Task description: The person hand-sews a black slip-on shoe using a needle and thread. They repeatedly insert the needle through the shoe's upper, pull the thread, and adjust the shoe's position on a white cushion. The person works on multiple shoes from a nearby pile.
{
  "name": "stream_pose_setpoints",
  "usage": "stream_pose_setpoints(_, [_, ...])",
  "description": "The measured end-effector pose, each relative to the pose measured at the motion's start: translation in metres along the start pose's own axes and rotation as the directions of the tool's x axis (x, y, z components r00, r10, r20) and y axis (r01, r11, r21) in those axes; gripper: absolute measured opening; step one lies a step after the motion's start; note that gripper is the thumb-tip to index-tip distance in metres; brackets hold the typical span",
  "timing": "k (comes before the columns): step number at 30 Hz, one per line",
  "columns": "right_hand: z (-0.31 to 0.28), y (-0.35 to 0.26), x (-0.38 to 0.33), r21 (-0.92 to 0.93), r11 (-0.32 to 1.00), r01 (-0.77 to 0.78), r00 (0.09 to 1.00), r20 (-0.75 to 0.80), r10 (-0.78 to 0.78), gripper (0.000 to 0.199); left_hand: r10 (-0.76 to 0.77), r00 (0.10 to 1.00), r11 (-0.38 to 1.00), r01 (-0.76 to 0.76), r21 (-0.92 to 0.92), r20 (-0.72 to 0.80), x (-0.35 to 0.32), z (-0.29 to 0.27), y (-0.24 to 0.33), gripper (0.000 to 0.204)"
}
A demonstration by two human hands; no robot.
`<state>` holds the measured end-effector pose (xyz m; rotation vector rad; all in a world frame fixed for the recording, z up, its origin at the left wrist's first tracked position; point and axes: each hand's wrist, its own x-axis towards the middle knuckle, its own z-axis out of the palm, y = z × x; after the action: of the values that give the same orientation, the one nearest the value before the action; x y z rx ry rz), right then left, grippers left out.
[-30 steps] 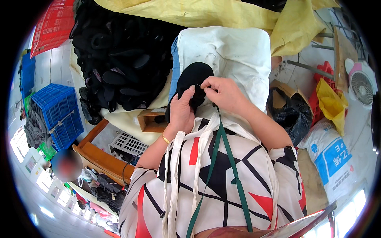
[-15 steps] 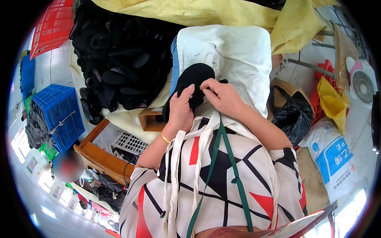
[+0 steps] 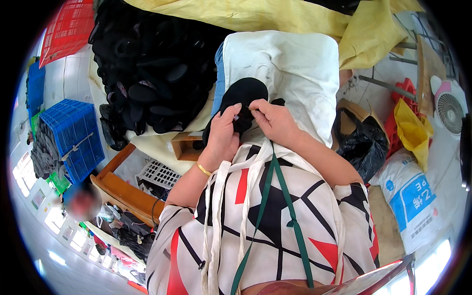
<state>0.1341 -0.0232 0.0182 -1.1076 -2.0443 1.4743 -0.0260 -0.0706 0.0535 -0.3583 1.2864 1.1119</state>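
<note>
Heaped above and left of the white cloth-covered cushion (image 3: 295, 73): a big pile of black foam-like oval pieces (image 3: 152, 73), spilling over pale sheeting. Draped along the top behind the cushion: a crumpled yellow woven sheet (image 3: 275, 19). Far left of the cushion: a blue plastic lattice crate (image 3: 73, 137), and above it, at the upper corner, a red lattice crate (image 3: 66, 29). Right of the cushion and lower: a white woven sack with a blue square label panel (image 3: 410, 199), lying on its side, print left unread. Between sack and cushion: a glossy black plastic bag (image 3: 361, 142) inside an open brown carton, with a yellow plastic bag (image 3: 413, 130) just beyond it and a small pink-and-white fan (image 3: 450, 110) near the rim.

Resting on the cushion's lower left edge: a soft black oval pad of fabric or foam (image 3: 241, 98), held up at its lower end. Left hand (image 3: 223, 135) cupped round the pad from below, grip closed on it. Right hand (image 3: 275, 120) pinching at the pad's edge, thumb and forefinger pressed together on a small spot, perhaps a thread or trim, too small to tell.

Likely light, limp and easily bent; not fragile, not slippery. Best taken by the rim, thumb on top.
</note>
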Motion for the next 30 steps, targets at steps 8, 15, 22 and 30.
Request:
stream_pose_setpoints(8, [0.006,-0.014,0.004,-0.043,0.998,-0.054,0.998,-0.044,0.052,0.012,0.019,1.000,0.999,-0.019,0.036,-0.004,0.004,-0.006,-0.004,0.007])
stream_pose_setpoints(15, [-0.019,-0.034,0.017,-0.062,0.984,-0.168,0.983,0.063,0.172,0.012,0.142,0.987,0.971,-0.153,0.186,0.073,-0.011,0.002,-0.014,0.014])
stream_pose_setpoints(22, [-0.042,-0.029,-0.005,-0.304,0.950,0.068,0.991,-0.090,-0.099,0.019,0.280,0.934,0.921,-0.327,0.212,0.224,-0.011,0.014,-0.002,0.016])
stream_pose_setpoints(30, [-0.042,-0.019,-0.010,-0.483,0.863,0.145,0.924,-0.245,-0.293,0.022,0.193,0.907,0.887,-0.324,0.329,0.375,-0.018,0.026,0.000,0.020])
